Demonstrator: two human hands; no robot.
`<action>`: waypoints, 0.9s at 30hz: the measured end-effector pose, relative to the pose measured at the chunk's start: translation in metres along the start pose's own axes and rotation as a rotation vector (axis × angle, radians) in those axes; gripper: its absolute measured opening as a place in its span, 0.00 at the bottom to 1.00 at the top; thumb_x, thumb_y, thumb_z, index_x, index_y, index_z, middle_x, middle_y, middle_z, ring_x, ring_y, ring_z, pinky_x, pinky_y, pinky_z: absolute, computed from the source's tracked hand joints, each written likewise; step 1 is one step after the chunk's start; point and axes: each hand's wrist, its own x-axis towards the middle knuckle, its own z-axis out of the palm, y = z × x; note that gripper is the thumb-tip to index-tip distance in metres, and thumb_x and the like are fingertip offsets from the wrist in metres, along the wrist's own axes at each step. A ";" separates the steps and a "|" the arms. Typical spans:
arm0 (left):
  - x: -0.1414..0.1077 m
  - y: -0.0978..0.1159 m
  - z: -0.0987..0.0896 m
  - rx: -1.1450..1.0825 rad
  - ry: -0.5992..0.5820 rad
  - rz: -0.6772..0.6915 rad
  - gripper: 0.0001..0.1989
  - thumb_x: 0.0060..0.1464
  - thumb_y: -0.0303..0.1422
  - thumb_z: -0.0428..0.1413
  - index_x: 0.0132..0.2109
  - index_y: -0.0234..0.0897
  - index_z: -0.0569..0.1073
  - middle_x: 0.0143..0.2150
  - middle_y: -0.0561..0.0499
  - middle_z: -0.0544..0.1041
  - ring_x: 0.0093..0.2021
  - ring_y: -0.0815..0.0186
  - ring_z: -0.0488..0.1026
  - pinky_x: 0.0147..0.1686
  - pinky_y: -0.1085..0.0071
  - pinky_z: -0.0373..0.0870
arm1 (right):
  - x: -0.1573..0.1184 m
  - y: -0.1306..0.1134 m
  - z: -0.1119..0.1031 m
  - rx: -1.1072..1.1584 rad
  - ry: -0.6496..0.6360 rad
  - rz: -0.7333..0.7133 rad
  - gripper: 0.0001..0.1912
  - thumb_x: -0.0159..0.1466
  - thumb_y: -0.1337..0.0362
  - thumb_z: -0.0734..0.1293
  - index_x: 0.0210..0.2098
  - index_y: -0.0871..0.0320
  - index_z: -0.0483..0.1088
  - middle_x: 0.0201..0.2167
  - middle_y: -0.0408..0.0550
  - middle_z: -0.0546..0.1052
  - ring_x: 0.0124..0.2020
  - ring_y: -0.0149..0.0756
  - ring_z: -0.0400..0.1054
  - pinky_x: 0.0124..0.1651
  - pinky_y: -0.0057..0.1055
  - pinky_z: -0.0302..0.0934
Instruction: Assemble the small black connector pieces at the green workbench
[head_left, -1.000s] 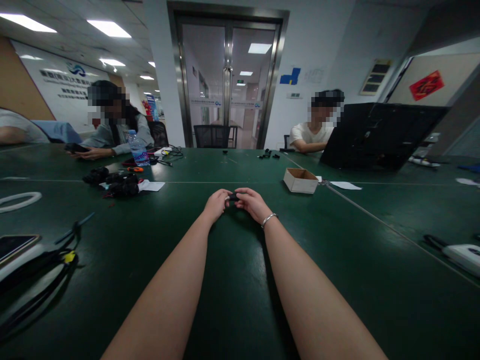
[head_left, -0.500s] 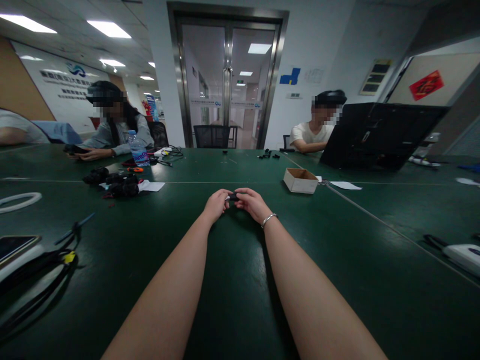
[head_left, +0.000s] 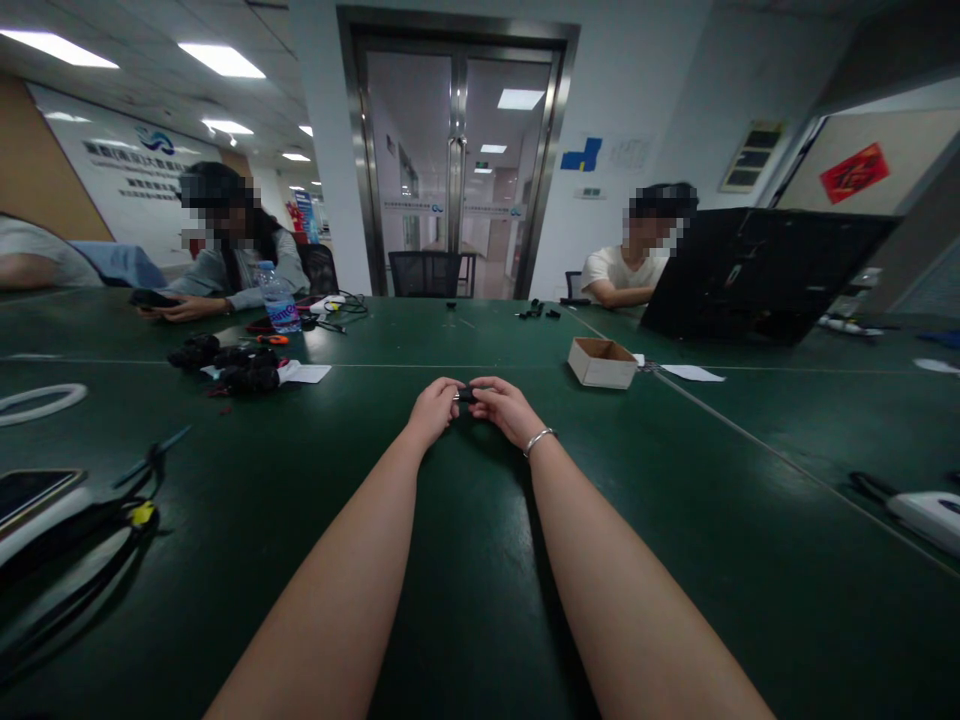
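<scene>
Both of my arms reach out over the dark green table (head_left: pixel 480 560). Between the hands is a small black object with a silvery end (head_left: pixel 466 395), too small to tell its kind. My left hand (head_left: pixel 435 413) pinches the silvery end with closed fingers. My right hand (head_left: pixel 507 408), with a silver bangle (head_left: pixel 538 440) at its wrist, grips the black part between thumb and fingers. The fingers hide much of the object, which is held just above the tabletop.
A small open cardboard box (head_left: pixel 602 364) stands right of my hands. Black gear (head_left: pixel 247 370) and a water bottle (head_left: pixel 279 300) are to the left. Cables (head_left: pixel 112 560) lie near left, and a large black screen (head_left: pixel 757 275) stands at right. Two people (head_left: pixel 637 265) sit across the table.
My hands stay almost in place around the small black object. The whole view has shifted very slightly.
</scene>
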 end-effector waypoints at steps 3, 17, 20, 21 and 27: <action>0.001 -0.003 0.000 0.010 0.087 0.023 0.12 0.54 0.39 0.50 0.39 0.35 0.69 0.19 0.57 0.64 0.18 0.72 0.60 0.18 0.78 0.55 | 0.003 0.004 0.002 -0.134 -0.059 -0.020 0.11 0.56 0.75 0.68 0.37 0.60 0.68 0.25 0.42 0.74 0.24 0.27 0.70 0.27 0.21 0.66; -0.032 0.011 0.012 0.438 -0.063 0.041 0.14 0.46 0.30 0.59 0.43 0.36 0.70 0.34 0.49 0.76 0.34 0.64 0.71 0.31 0.72 0.61 | -0.032 -0.003 0.016 -0.215 -0.077 -0.009 0.15 0.52 0.68 0.72 0.37 0.60 0.65 0.21 0.40 0.72 0.16 0.27 0.66 0.18 0.20 0.60; -0.064 0.039 -0.002 0.354 -0.337 0.010 0.28 0.43 0.32 0.62 0.53 0.36 0.66 0.34 0.48 0.77 0.34 0.63 0.72 0.34 0.71 0.64 | -0.055 -0.009 0.003 -0.302 -0.085 -0.021 0.21 0.49 0.63 0.76 0.36 0.58 0.63 0.19 0.36 0.70 0.15 0.27 0.64 0.15 0.20 0.56; -0.080 0.049 -0.013 0.341 -0.437 -0.015 0.34 0.41 0.34 0.63 0.57 0.36 0.63 0.35 0.48 0.77 0.34 0.63 0.73 0.34 0.71 0.65 | -0.068 -0.013 -0.006 -0.323 -0.085 -0.009 0.23 0.47 0.61 0.76 0.36 0.58 0.63 0.20 0.37 0.70 0.14 0.27 0.63 0.15 0.20 0.55; -0.202 0.084 -0.147 0.517 -0.218 -0.041 0.26 0.33 0.43 0.66 0.44 0.51 0.75 0.49 0.48 0.75 0.54 0.51 0.67 0.50 0.57 0.64 | -0.193 -0.069 -0.108 -0.547 0.068 0.075 0.20 0.52 0.48 0.72 0.31 0.56 0.67 0.37 0.55 0.76 0.20 0.29 0.65 0.22 0.29 0.63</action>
